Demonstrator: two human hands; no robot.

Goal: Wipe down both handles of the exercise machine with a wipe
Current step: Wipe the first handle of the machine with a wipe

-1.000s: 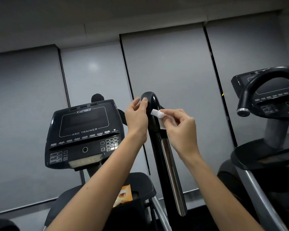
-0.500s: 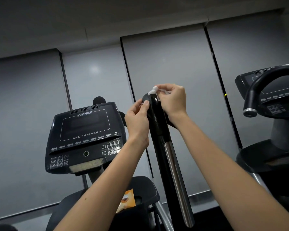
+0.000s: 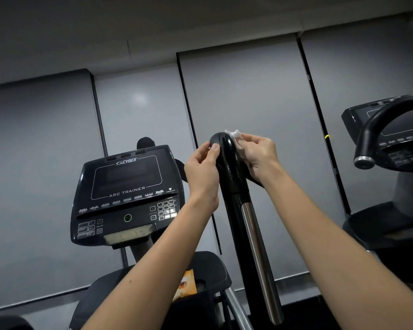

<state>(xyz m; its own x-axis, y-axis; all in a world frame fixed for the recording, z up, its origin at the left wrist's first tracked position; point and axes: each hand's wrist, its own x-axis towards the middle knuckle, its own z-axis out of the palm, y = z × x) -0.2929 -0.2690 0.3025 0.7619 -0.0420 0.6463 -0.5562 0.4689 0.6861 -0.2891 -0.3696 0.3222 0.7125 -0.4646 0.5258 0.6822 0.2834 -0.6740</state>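
While two hands flank one black handle (image 3: 231, 167), one white wipe (image 3: 235, 136) sits crumpled against its top right side. Right hand (image 3: 258, 156) pinches the wipe, fingers curled closed on it. Left hand (image 3: 204, 169) is half-curled, fingertips touching the handle's left side. One console (image 3: 126, 194) stands to the left.

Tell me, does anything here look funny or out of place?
Mostly no. One small thing: an orange packet sits tilted in the tray below the console, not part of the machine. Otherwise the right hand presses the wipe on the handle, the left hand steadying it.
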